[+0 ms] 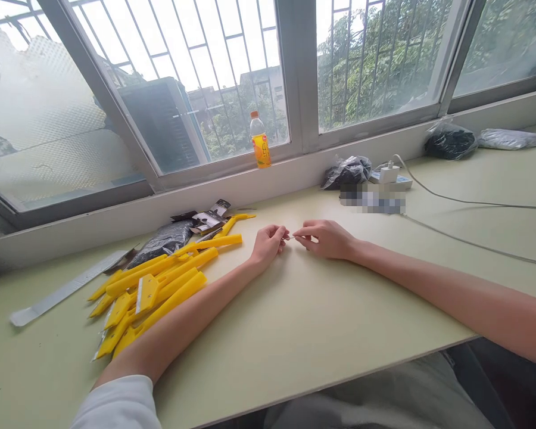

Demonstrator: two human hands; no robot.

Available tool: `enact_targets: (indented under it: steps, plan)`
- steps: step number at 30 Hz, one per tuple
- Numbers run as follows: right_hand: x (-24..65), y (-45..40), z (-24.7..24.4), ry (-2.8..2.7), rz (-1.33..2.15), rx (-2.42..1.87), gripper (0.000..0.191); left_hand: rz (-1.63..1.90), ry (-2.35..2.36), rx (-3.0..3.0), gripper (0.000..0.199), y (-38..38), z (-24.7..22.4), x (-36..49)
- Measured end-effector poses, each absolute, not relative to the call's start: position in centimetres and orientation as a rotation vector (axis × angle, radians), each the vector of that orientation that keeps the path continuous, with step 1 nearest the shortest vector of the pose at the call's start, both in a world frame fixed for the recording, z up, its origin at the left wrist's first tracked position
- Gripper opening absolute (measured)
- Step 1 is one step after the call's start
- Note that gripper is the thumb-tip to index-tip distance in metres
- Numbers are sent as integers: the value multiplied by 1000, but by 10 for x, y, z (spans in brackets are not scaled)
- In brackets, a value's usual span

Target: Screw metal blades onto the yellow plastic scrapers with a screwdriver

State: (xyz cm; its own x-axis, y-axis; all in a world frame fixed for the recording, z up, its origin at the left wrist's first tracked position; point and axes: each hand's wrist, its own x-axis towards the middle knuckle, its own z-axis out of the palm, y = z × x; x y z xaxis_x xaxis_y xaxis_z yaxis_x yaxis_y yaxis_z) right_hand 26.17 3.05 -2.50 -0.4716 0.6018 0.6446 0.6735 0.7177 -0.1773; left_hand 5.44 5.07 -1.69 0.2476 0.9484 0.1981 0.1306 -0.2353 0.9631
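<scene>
Above the middle of the pale table (259,333), my left hand (269,243) and my right hand (324,238) face each other with a small gap between the fingertips. A thin, small metallic piece (290,238) spans that gap, pinched at both ends; it is too small to name. Both hands are closed in a pinch. Beside my left forearm lies a pile of yellow scrapers (161,292), some with pale blades. Behind them are a black plastic-wrapped bundle (163,243) and dark printed packets (211,217).
A long white strip (67,289) lies at the left. On the window ledge stands an orange-capped drink bottle (261,143). Farther right are a bagged black bundle (347,173), a white charger (388,173) with cables, another black bag (450,140) and a grey packet (511,139).
</scene>
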Motion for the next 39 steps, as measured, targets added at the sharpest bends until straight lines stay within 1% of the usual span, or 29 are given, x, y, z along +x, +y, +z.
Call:
enact_targets:
  steps: [7,12,21,29,39]
  plan:
    - [259,29,-24,-2252,-56,-895,29,1048,1031,1713,29,49,-18,55]
    - [257,31,-23,-2186,-2,-815,27,1071,1032,1756,26,49,-18,55]
    - [256,28,-18,-1947,302,-857,18,1071,1070,1749,19,45,-14,56]
    - [261,31,-16,-1829,456,-947,19,1056,1086,1732,19,45,-15,56]
    - [265,30,-12,-1748,520,-974,27,1102,981,1703,17,55,-24,55]
